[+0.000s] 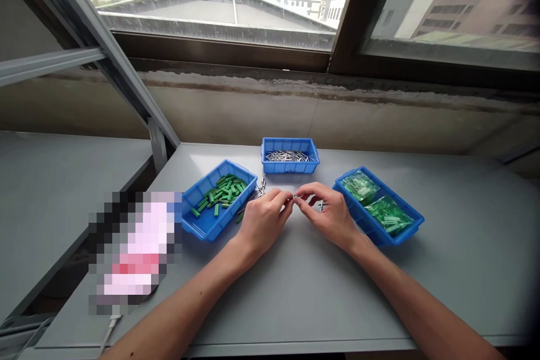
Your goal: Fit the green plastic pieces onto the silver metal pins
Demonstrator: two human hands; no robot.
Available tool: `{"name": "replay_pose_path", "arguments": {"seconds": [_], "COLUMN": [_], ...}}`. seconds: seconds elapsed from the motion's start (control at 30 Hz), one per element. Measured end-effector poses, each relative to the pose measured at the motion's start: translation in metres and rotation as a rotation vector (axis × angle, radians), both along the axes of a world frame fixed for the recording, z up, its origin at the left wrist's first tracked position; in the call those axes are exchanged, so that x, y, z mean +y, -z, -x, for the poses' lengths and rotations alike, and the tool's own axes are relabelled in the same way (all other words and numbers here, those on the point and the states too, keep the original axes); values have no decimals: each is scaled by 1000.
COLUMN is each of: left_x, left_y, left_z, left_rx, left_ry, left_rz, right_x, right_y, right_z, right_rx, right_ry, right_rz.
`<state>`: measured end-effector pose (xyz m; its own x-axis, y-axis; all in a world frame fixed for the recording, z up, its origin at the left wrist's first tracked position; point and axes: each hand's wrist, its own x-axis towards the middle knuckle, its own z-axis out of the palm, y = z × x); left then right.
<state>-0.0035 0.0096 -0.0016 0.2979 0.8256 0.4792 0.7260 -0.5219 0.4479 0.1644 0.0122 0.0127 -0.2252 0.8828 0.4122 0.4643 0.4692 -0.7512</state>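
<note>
We log the left hand [264, 222] and right hand [329, 216] meeting above the grey table [295, 304], their fingertips [288, 197] pinched closed on a small metal piece [295, 196]. The piece is too small for us to make out its form. Both grips look nearly shut on it, though we cannot tell which hand bears it more.

Stock as it stands: the far blue tray [290, 169] holds a loose heap of slim, bright steel pins [290, 156]. The left blue tray [211, 183] holds a pile of matte green strips [221, 194], narrow and rectangular. The right blue tray [405, 219] holds two glossy clear bags [375, 199] of green parts, their contents hard to resolve through the plastic. All three trays are ribbed moulded plastic.

Outside the trays, a small cluster of loose pins [258, 188] lies by the left tray's corner, with a stray green strip [239, 217] just beside it and a single pin [322, 204] near the right hand. Judging by the full trays, most of the stock appears unworked.
</note>
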Motion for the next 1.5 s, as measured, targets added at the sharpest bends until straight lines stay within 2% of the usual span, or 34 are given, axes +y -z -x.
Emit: {"name": "replay_pose_path", "arguments": {"seconds": [0.23, 0.33, 0.5, 0.73, 0.87, 0.97, 1.07, 1.17, 1.27, 1.33, 1.4, 1.5], "left_x": [0, 1, 5, 6, 5, 3, 3, 3, 2, -1, -6, -13], "left_y": [-3, -8, -15, -12, -13, -16, -18, -19, -20, -22, -23, -21], "left_z": [3, 4, 7, 7, 6, 6, 7, 9, 11, 11, 9, 3], "left_rx": [62, 47, -103, -197, -178, -232, -312, -374, -380, -300, -166, -16], "left_ry": [26, -7, 15, 90, 42, -27, -76, -77, 8, 148, 302, 442], "left_rz": [27, 26, 34, 55, 48, -24, -81, -84, -76, -63, -81, -175], "right_x": [-1, 1, 6, 6, 2, 2, 15, 41, 61, 62, 55, 41], "right_y": [0, 1, 0, -4, -7, -10, -16, -24, -28, -24, -14, 6], "right_z": [-6, -10, -17, -17, -15, -11, -3, 4, 11, 18, 26, 37], "right_rx": [-141, -183, -226, -231, -181, -75, -6, -82, -235, -292, -346, -519], "right_ry": [-61, -76, 33, 40, 30, 61, 153, 243, 314, 310, 214, -71], "right_rz": [-179, -246, -184, -152, -129, -97, -123, -192, -166, -187, -219, -229]}}
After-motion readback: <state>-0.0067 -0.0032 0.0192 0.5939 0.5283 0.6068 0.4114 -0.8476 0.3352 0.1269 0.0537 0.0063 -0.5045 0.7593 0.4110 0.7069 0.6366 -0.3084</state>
